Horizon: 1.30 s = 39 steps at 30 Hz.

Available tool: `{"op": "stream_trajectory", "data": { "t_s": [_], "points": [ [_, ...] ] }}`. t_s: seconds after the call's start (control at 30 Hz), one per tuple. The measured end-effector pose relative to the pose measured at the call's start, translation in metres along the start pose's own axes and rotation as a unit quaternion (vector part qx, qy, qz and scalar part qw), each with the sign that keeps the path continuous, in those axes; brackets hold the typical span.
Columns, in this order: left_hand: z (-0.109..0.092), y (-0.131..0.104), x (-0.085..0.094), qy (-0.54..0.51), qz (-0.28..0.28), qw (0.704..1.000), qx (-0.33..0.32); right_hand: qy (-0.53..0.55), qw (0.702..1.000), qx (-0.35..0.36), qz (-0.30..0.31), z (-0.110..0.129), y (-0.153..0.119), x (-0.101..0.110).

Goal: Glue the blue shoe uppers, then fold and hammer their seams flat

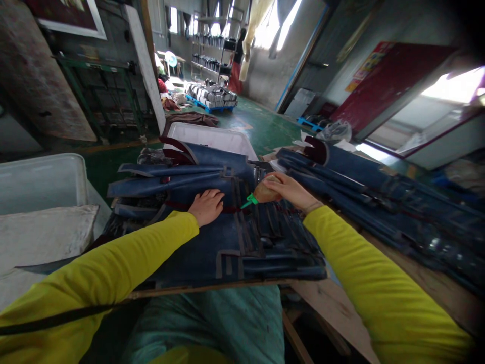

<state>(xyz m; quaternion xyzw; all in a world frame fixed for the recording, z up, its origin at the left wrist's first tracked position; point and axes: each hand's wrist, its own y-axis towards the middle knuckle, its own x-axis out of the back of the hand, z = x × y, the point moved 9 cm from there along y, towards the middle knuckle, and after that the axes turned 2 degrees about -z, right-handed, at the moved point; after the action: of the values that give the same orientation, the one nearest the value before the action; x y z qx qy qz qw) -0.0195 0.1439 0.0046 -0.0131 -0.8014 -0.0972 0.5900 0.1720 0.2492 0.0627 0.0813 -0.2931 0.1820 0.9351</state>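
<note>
In front of me several dark blue pieces with grey edging (200, 247) lie layered on a board; I cannot tell whether they are leather or coated cloth. My left hand (206, 206) rests flat on one of them, fingers stretched out and holding nothing. My right hand (290, 190) is wrapped round a brownish squeeze bottle (267, 190) with a green nozzle. The bottle is tilted, its tip pointing down and left close to a dark red strip (227, 209) on the blue piece. Whether the tip touches the surface is unclear.
A white bin (212, 135) stands behind the work. Another pale tub (41, 177) is at the left, with a whitish slab (49, 232) before it. More blue pieces (379, 187) lie to the right. Further back, a blue pallet (210, 107) carries stacked bundles.
</note>
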Motion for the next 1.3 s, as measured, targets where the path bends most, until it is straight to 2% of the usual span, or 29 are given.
{"op": "stream_trajectory", "data": {
  "t_s": [0.17, 0.43, 0.6, 0.87, 0.93, 1.07, 1.3],
  "points": [
    [0.001, 0.0, -0.001, 0.0, -0.01, 1.0, -0.001, -0.011, 1.0, -0.009, -0.003, 0.001, -0.006, 0.0],
    [0.001, 0.001, -0.002, -0.001, -0.01, 1.0, -0.004, -0.026, 0.997, -0.029, 0.065, 0.01, -0.031, -0.01],
    [0.003, 0.002, -0.003, -0.001, -0.009, 1.0, 0.0, -0.024, 0.999, -0.024, 0.023, 0.009, -0.032, -0.004],
    [0.003, 0.001, -0.002, 0.006, -0.019, 1.0, -0.005, 0.024, 0.992, -0.069, 0.107, 0.011, -0.065, -0.013],
    [0.002, 0.001, -0.002, 0.007, -0.019, 1.0, -0.005, 0.031, 0.991, -0.068, 0.115, 0.012, -0.071, -0.012],
    [0.002, 0.001, -0.002, 0.009, -0.018, 1.0, -0.007, 0.026, 0.994, -0.06, 0.086, 0.01, -0.073, -0.006],
    [0.002, 0.001, -0.002, 0.011, -0.022, 1.0, -0.007, 0.008, 0.995, -0.02, 0.099, 0.018, -0.086, -0.004]
  ]
}}
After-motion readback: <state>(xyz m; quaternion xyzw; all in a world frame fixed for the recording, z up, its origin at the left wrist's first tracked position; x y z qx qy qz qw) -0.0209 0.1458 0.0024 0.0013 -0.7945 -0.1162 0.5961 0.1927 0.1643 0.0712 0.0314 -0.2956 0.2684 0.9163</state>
